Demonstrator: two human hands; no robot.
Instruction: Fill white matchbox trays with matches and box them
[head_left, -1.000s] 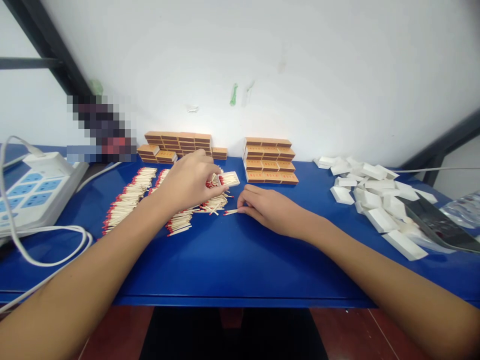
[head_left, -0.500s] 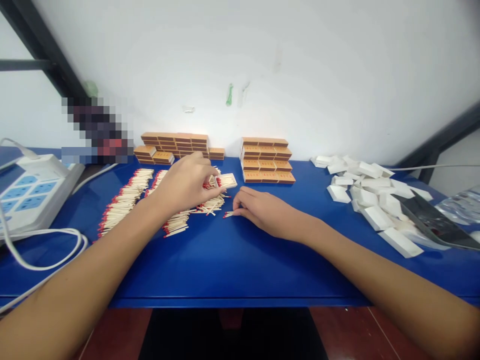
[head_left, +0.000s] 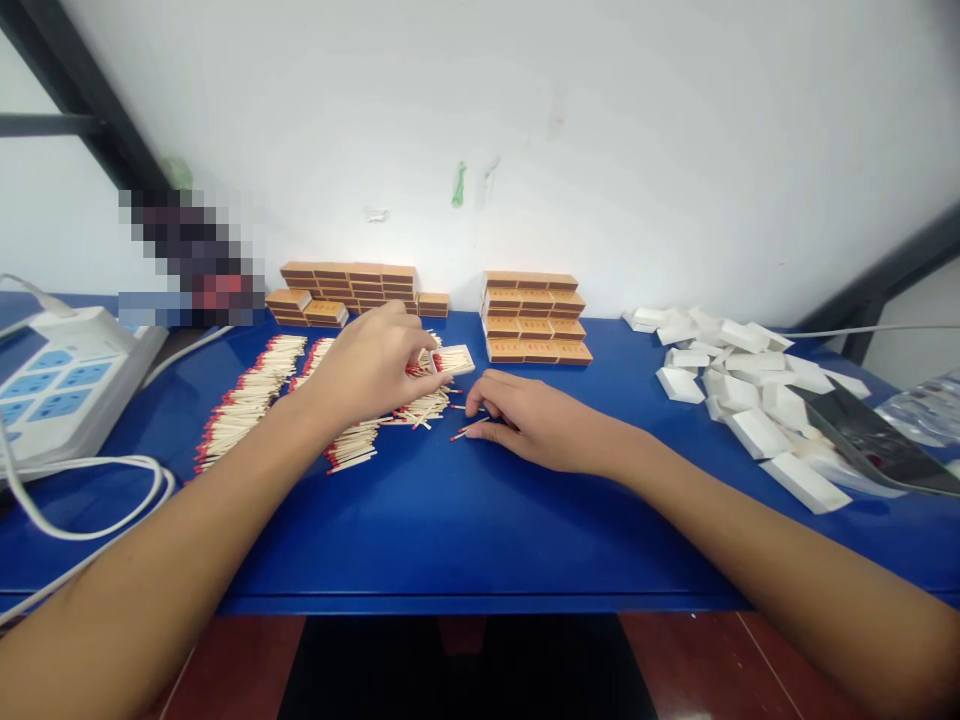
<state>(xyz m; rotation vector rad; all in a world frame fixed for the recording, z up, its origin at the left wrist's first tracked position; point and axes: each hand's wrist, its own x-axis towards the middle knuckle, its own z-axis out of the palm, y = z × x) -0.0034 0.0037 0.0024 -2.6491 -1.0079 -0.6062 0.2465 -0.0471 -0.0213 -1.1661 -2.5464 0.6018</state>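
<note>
My left hand (head_left: 375, 355) curls over a small white matchbox tray (head_left: 456, 358), its thumb and fingers closed at the tray's left end. Red-tipped matches lie in the tray, and part of it is hidden by the fingers. Under and beside this hand is a loose pile of matches (head_left: 424, 410). To the right, my right hand (head_left: 529, 420) is low over the blue table, thumb and forefinger bent around a match (head_left: 469, 430) whose red head points left. Another match pokes out just beyond the forefinger; whether the fingers touch it I cannot tell.
Matches lie in a long row (head_left: 251, 400) at left. Stacked matchboxes (head_left: 536, 325) and a second matchbox stack (head_left: 360, 285) stand along the wall. White empty trays (head_left: 750, 390) are heaped at right beside a dark phone-like slab (head_left: 877, 435). A power strip (head_left: 67, 385) with white cables sits at left.
My right thumb and forefinger have parted slightly, and the matches between them have spread apart. The left hand and the tray stay in place.
</note>
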